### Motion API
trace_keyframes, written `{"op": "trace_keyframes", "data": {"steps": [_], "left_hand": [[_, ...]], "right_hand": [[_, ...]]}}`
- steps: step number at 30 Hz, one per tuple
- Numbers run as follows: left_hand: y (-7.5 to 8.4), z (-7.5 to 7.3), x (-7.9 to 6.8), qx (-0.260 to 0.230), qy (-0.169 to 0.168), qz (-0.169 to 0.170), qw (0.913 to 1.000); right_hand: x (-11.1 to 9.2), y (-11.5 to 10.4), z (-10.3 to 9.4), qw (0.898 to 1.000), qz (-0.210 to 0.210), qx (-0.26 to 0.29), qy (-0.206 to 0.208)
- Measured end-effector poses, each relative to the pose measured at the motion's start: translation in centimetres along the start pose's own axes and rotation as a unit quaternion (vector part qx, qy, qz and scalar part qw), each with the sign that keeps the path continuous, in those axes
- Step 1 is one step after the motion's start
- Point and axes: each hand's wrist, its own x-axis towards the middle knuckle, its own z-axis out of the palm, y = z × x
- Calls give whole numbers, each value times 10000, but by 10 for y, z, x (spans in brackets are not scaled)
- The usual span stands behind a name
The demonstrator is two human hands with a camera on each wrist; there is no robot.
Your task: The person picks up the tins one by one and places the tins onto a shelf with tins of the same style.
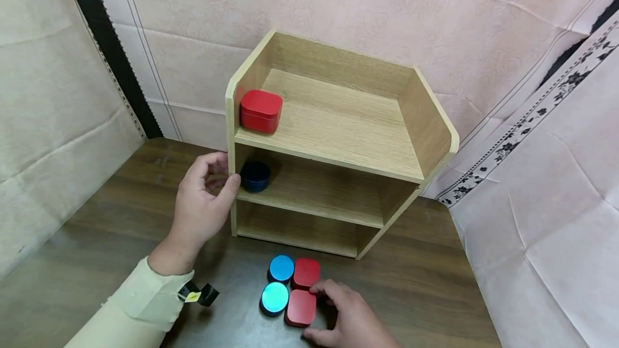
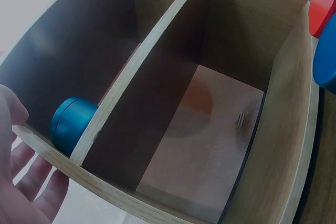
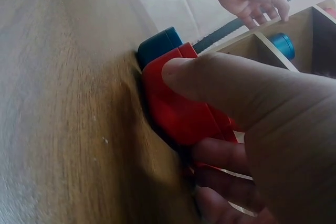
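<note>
Head view: Working low over a dark brown wood-grain worktop (image 1: 411, 289), you are gripping a glossy red, rounded-square lidded box (image 1: 301, 307) between the thumb and fingers of your right hand (image 1: 358, 318). The box appears to be resting on the worktop, at the near right of a tight group of four. Just behind it is sitting a matching red rounded-square box (image 1: 306, 272); a turquoise-topped round tin (image 1: 274, 297) is standing beside it, and a blue-topped round tin (image 1: 281, 268) is filling the far left corner. Your left hand (image 1: 200, 197) is holding the left side of a pale wood-grain, three-tier shelf unit (image 1: 338, 122), thumb on the front edge, fingers around the outside. On the unit, a red lidded box with rounded corners (image 1: 261, 113) is occupying the top tier's left end, and a dark blue round tin (image 1: 255, 177) is standing below it on the middle tier.

You appear to be at the pick-up step, your thumb pressing on red in the right wrist view. Your next move is probably calling for a firm pinch and a clean upward lift, without your fingertips nudging the matching red box close behind.
</note>
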Motion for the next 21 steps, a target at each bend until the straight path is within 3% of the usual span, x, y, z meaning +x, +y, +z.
{"op": "trace_keyframes", "data": {"steps": [21], "left_hand": [[-3, 0, -1, 30, -36, -17, 10000]], "right_hand": [[2, 0, 3, 9995, -201, -199, 142]]}}
